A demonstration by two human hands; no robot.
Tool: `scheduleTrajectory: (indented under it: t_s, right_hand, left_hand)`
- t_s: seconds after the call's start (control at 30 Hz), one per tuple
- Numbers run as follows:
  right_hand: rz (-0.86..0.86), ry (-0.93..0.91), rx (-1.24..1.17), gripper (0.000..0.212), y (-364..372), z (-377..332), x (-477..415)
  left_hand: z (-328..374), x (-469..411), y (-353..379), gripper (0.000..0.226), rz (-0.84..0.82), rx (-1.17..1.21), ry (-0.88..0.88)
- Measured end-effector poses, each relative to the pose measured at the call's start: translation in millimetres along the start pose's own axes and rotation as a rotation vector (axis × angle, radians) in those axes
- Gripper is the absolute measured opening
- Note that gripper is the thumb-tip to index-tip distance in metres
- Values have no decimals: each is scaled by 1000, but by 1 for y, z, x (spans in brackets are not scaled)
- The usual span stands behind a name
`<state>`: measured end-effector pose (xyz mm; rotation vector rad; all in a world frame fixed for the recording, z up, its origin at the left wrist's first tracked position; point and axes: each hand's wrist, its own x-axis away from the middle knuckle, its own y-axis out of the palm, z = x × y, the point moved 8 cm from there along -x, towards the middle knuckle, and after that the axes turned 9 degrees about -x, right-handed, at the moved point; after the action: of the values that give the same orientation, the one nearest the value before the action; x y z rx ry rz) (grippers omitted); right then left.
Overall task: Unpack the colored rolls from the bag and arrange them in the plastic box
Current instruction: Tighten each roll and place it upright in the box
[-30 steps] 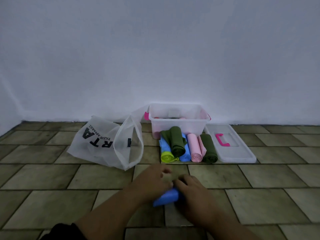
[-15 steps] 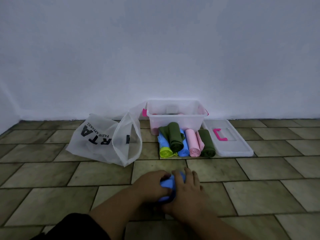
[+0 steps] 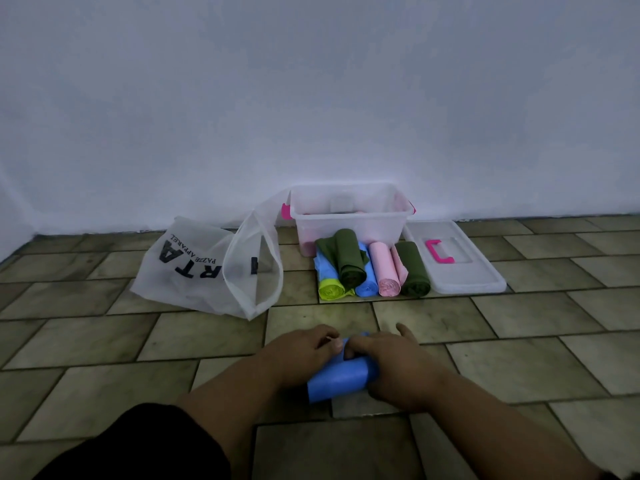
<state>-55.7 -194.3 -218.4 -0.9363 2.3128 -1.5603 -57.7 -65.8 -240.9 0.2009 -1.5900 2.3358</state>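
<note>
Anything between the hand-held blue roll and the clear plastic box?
Yes: a row of lime, green, blue and pink rolls lies between the blue roll and the clear plastic box, against its near wall. The box is open on top.

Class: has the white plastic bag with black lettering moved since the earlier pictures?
No; the white plastic bag lies left of the clear plastic box, as before.

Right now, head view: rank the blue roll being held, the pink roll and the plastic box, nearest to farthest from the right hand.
1. blue roll: gripped by the right hand.
2. pink roll: ahead, in the row on the floor.
3. plastic box: behind that row, by the wall.
</note>
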Motion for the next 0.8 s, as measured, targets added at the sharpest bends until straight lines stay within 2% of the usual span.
scheduleTrajectory:
  t_s: [0.1,0.17,0.37,0.53,0.63,0.73,0.8]
  right_hand:
    - [-35,19,-44,45,-4,3,-3]
    - [-66,43,-51,44,-5,6,-6]
    - [-105,90,-105,33,-4,13,-9]
    - [-15,57,67,46,-5,13,-8]
    - [127,-87,103,48,-7,0,-5]
    - [113,-179,128,45,0,-5,-5]
    - [121,-172,116,44,-2,-2,-9]
  left_hand:
    - [0,3,4,50,-54,0,15]
    - [1,6,5,52,-70,-94,26]
    - [0,0,5,53,-59,-153,43]
    - [-5,-16,6,53,-67,-284,23]
    - [-12,-22,0,53,-60,-295,-43]
    - [-18,-19,-6,61,-75,-354,-137]
    - [-27,-14,-15,77,-34,-375,-279]
